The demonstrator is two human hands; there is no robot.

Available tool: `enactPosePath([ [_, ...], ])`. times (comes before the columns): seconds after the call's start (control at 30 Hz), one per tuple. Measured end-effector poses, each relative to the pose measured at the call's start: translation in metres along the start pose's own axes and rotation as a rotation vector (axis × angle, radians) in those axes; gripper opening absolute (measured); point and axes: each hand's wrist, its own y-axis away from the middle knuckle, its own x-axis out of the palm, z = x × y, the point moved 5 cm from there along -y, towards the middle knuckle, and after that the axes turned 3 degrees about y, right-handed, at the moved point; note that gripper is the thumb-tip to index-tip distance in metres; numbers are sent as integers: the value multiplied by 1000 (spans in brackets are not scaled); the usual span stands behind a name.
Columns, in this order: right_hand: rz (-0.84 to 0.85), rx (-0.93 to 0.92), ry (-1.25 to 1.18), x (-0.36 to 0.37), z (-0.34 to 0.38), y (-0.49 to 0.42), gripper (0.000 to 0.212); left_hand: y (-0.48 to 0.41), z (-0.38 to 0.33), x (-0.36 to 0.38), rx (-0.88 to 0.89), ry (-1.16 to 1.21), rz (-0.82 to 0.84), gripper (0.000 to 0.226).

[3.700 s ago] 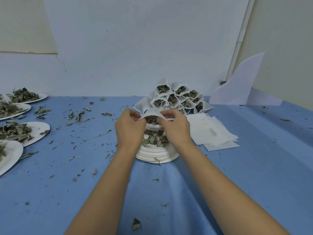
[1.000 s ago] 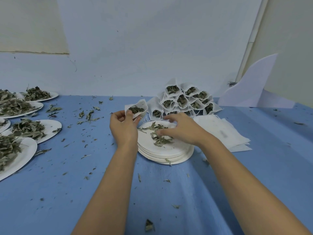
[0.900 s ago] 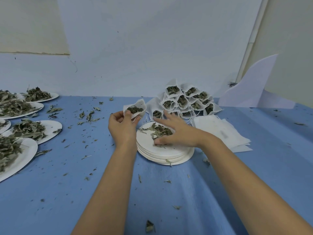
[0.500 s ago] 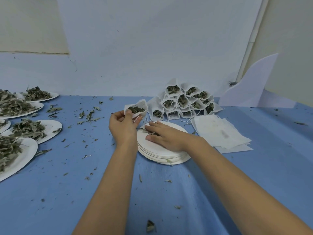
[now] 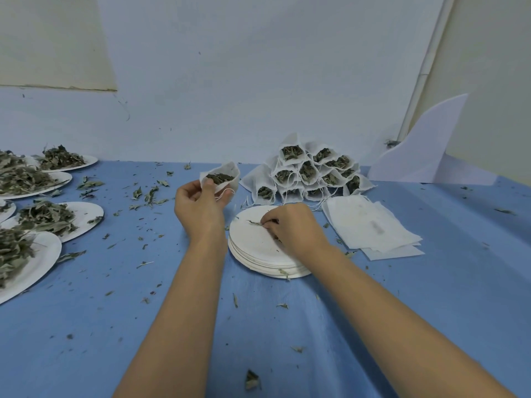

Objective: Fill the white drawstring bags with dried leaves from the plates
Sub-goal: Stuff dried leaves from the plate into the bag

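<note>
My left hand (image 5: pixel 201 209) holds a white drawstring bag (image 5: pixel 222 179) with its mouth open upward; dark dried leaves show inside. My right hand (image 5: pixel 293 226) rests on the top plate of a stack of white plates (image 5: pixel 253 248), its fingers curled round a bunch of dried leaves (image 5: pixel 255 223). That top plate is almost bare apart from small scraps. Behind the stack, several filled bags (image 5: pixel 309 173) are piled against the wall. A pile of flat empty bags (image 5: pixel 370 228) lies to the right of the stack.
Several white plates heaped with dried leaves (image 5: pixel 46 218) sit along the left edge of the blue table (image 5: pixel 431 297). Leaf scraps (image 5: pixel 146 195) are scattered across the cloth. A white curved board (image 5: pixel 422 150) leans at the back right.
My right hand swept the leaves together on the top plate and closed its fingers on them, leaving the plate almost bare. My left hand has kept the open bag raised beside the stack.
</note>
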Motion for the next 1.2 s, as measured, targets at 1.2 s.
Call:
enactPosePath([
  [1.2, -251, 720, -1205, -18, -38, 7, 18, 60, 32, 54, 307, -743, 870, 8],
])
